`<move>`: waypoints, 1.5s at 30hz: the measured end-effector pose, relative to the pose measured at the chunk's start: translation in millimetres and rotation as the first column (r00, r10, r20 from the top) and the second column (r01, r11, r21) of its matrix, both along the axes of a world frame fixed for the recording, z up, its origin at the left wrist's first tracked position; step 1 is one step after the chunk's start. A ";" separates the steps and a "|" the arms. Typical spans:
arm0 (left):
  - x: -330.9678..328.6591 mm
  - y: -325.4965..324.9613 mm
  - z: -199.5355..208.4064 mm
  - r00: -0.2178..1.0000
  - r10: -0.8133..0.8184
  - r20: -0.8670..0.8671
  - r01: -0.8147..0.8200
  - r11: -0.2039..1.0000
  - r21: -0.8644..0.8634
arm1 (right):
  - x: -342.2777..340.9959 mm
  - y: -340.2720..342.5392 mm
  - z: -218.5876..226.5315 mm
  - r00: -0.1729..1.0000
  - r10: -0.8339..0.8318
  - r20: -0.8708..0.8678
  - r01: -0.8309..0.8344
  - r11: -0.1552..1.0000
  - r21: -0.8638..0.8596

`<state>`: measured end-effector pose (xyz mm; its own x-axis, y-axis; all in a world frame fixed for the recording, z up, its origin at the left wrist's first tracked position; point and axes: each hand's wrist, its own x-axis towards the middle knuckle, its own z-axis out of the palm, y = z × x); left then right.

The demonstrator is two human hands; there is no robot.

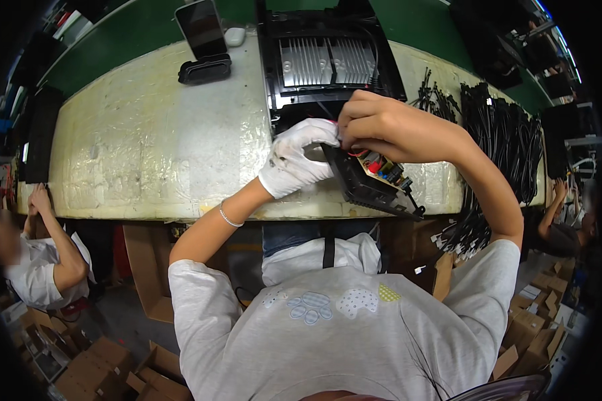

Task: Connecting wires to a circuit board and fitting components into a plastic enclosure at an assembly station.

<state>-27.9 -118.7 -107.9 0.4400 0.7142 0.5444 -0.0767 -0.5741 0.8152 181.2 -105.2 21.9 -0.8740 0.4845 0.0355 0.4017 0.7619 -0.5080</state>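
A black plastic housing (368, 190) with an exposed circuit board (386, 171) is held tilted over the table's near edge. My left hand (297, 160), in a stained white glove, grips its upper left side. My bare right hand (391, 127) is closed in a pinch just above the board, its fingertips meeting the gloved ones. Red wires (358, 154) show by the right fingertips, but what lies between those fingers is hidden. Right behind both hands stands a larger black casing (271, 67) with a finned silver heat sink (328, 61).
Bundled black cables (502, 134) lie on the right and hang over the edge of the table (140, 134). A phone (202, 30) leans on a dark stand (205, 69) at the back, beside a small white case (235, 37). Cardboard boxes (100, 367) sit below. People work at both sides.
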 end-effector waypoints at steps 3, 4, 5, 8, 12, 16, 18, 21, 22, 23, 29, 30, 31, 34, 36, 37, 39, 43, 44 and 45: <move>-3.0 2.0 -2.6 1.000 0.004 -0.025 -0.003 1.000 0.017 | -1.8 -0.6 -0.2 0.999 -0.020 -0.032 0.020 1.000 -0.013; -3.8 3.0 -4.9 1.000 -0.016 -0.008 0.016 0.999 0.043 | -2.4 -0.6 -0.5 0.999 -0.038 -0.038 0.037 0.999 -0.026; -5.3 2.8 -4.4 0.999 -0.031 -0.043 0.032 0.999 0.039 | -1.2 -1.8 -4.2 0.994 -0.083 -0.073 0.079 0.995 -0.053; -6.4 2.4 -0.7 0.993 -0.036 -0.113 0.034 0.999 -0.019 | -2.6 -1.5 -3.1 0.998 -0.044 -0.038 0.045 0.998 0.031; -7.4 5.7 -1.2 0.986 -0.020 -0.167 0.023 1.000 0.017 | -7.9 -2.7 -1.0 0.999 -0.024 0.021 0.021 0.995 0.102; -6.5 5.9 -1.6 0.976 -0.014 -0.218 0.015 1.000 0.002 | -10.3 -4.0 2.9 0.997 0.026 0.072 -0.034 0.992 0.123; -5.0 7.0 -2.1 0.973 -0.012 -0.230 0.013 1.000 0.003 | -9.0 -4.5 2.0 0.996 0.032 0.084 -0.045 0.986 0.161; -4.7 6.2 1.1 0.975 0.000 -0.221 0.007 1.000 0.030 | -5.6 -5.2 -1.5 0.999 0.015 0.037 -0.021 0.986 0.167; -4.6 5.6 2.4 0.979 0.005 -0.203 0.000 1.000 0.025 | -4.8 -4.4 -1.2 1.000 0.023 0.021 -0.026 0.987 0.162; -4.1 4.8 2.7 0.983 0.005 -0.184 -0.002 1.000 0.018 | -4.1 -4.6 -1.4 1.000 0.027 0.005 -0.027 0.988 0.154; 0.6 5.3 -1.4 0.996 0.008 -0.086 -0.005 1.000 0.030 | -9.4 -5.2 8.9 0.946 -0.117 0.303 0.009 0.942 0.335; 1.1 5.6 -3.0 0.996 0.002 -0.085 0.001 0.999 0.033 | -12.4 -7.4 9.4 0.945 -0.123 0.304 0.014 0.941 0.338; 0.6 5.7 -4.7 0.994 0.007 -0.113 -0.001 0.999 0.047 | -16.7 -11.2 10.0 0.973 -0.194 0.129 0.131 0.914 0.384; 1.6 -1.7 5.5 0.984 -0.016 -0.180 -0.009 0.991 -0.136 | -19.7 -14.3 9.2 0.974 -0.183 -0.132 0.223 0.864 0.451; 1.5 -0.5 7.9 0.981 0.063 -0.181 -0.065 0.998 -0.002 | -12.9 -11.4 5.1 0.998 -0.061 0.023 0.041 0.866 0.498; -1.5 -0.5 11.0 0.979 0.034 -0.201 -0.037 0.999 -0.011 | -9.5 -10.9 4.9 0.998 -0.056 0.027 0.036 0.870 0.492; 0.9 0.2 2.2 0.994 0.028 -0.107 -0.030 0.999 -0.013 | -4.1 -13.0 7.2 0.996 -0.004 0.084 -0.034 0.893 0.448; 2.1 1.3 -1.5 0.999 0.017 -0.051 -0.017 1.000 0.004 | -4.1 -16.4 6.4 0.989 0.054 0.140 -0.101 0.930 0.352; 2.6 2.4 -1.9 0.997 0.017 -0.070 -0.014 0.999 0.047 | -4.4 -16.6 8.0 0.979 0.042 0.197 -0.107 0.937 0.332; 3.0 2.5 -3.5 0.997 0.016 -0.072 -0.013 0.999 0.048 | -5.4 -15.8 8.0 0.980 0.041 0.196 -0.105 0.937 0.333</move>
<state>-24.9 -116.2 -111.5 0.4690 0.6951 0.5448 -0.0101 -0.6126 0.7903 175.9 -121.0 29.9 -0.9135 0.4062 0.0228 0.3996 0.9064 -0.1366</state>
